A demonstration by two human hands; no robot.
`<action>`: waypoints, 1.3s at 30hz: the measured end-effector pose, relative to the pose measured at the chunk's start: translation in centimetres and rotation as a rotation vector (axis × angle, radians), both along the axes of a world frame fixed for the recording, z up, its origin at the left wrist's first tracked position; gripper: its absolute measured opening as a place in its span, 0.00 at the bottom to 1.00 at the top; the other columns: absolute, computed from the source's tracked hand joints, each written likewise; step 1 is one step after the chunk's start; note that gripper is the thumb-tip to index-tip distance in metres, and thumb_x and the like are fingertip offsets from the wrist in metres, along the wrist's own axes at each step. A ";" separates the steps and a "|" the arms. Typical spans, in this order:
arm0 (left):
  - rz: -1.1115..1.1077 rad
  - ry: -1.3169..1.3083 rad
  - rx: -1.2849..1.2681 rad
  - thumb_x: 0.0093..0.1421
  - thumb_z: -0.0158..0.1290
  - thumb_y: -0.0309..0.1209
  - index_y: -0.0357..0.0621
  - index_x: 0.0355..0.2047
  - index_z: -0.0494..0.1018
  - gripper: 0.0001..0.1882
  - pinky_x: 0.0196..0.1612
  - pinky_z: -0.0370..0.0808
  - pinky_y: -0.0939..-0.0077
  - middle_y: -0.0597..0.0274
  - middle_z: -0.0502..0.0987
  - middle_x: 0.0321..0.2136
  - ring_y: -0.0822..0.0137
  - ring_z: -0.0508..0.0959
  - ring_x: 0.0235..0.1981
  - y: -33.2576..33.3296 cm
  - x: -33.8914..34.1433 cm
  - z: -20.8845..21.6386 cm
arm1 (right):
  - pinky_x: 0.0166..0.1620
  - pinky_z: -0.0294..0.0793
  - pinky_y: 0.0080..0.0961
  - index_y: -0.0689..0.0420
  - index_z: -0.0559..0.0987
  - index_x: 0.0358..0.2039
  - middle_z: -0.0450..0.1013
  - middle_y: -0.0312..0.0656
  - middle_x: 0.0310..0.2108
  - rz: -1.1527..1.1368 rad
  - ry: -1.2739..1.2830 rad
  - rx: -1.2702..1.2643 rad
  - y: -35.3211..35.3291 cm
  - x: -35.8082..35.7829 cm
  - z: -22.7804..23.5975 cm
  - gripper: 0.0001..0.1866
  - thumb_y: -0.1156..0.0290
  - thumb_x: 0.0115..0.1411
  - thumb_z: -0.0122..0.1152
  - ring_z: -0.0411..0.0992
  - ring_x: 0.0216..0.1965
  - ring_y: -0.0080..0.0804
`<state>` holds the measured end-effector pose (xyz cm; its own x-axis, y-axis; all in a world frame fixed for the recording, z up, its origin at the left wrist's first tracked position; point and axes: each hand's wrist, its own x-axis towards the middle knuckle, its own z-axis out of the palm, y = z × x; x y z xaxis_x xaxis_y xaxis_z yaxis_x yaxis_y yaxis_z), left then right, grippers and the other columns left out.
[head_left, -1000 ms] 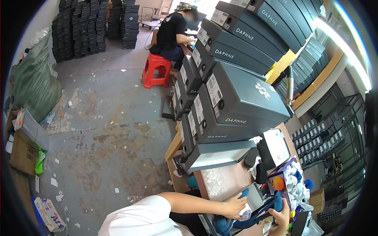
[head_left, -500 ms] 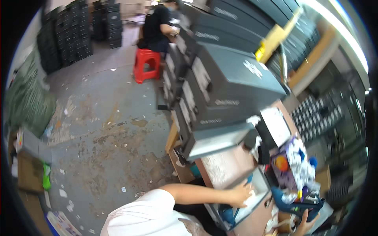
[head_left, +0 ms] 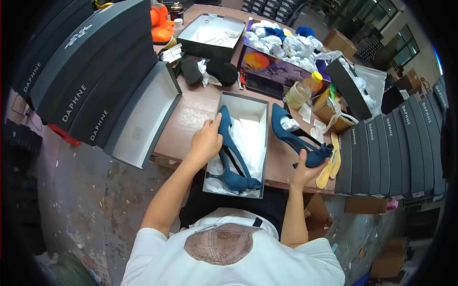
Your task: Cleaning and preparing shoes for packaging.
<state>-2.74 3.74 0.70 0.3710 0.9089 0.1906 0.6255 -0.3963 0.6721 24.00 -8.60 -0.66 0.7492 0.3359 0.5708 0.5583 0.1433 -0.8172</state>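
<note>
Our left hand (head_left: 206, 139) partly hides the blue pump (head_left: 230, 145) in the tissue-lined shoebox (head_left: 265, 143); can't tell if its fingers grip. Right hand (head_left: 304, 173): fingers clamped on second pump (head_left: 289, 139).

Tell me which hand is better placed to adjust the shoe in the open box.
Left, most likely: the left hand is at the boxed blue shoe, fingers at its heel end, while the right hand holds the other blue shoe outside the box.

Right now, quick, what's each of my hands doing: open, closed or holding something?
Left hand: touching the blue high-heeled shoe in the shoebox; its grip cannot be told.
Right hand: closed, holding the other blue high-heeled shoe.
</note>
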 end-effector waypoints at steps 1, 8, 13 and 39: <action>0.006 -0.004 0.045 0.50 0.47 0.24 0.34 0.56 0.60 0.30 0.44 0.72 0.57 0.39 0.68 0.46 0.42 0.74 0.39 0.0 0.0 0.0 | 0.55 0.62 0.29 0.66 0.55 0.58 0.60 0.50 0.52 0.073 0.009 0.048 0.4 -0.5 -0.4 0.43 0.64 0.49 0.70 0.63 0.53 0.40; 0.098 0.032 0.116 0.49 0.45 0.17 0.30 0.57 0.57 0.31 0.42 0.72 0.58 0.39 0.72 0.39 0.44 0.75 0.37 0.5 -1.6 -0.7 | 0.38 0.73 0.30 0.63 0.72 0.43 0.75 0.47 0.30 0.080 -0.161 -0.987 -2.9 0.4 1.9 0.24 0.62 0.50 0.65 0.76 0.36 0.43; 0.149 0.078 0.053 0.48 0.46 0.19 0.28 0.59 0.52 0.35 0.40 0.72 0.57 0.36 0.73 0.38 0.43 0.75 0.36 0.6 -1.5 1.5 | 0.34 0.70 0.31 0.58 0.76 0.32 0.72 0.43 0.27 0.533 -0.370 -0.591 -2.5 -8.0 8.5 0.12 0.64 0.52 0.61 0.71 0.29 0.39; -0.072 0.177 0.396 0.53 0.55 0.33 0.43 0.52 0.66 0.25 0.48 0.67 0.58 0.45 0.64 0.54 0.47 0.72 0.44 -0.5 -4.6 5.8 | 0.27 0.69 0.18 0.60 0.78 0.39 0.75 0.39 0.25 0.742 -0.521 -0.467 9.6 -6.3 19.7 0.18 0.71 0.46 0.67 0.73 0.25 0.23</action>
<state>-7.37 3.25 6.50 0.4887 0.7490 0.4474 0.6787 -0.6486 0.3445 17.75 0.98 19.03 -0.0426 0.8875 0.4589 0.7605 0.3267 -0.5612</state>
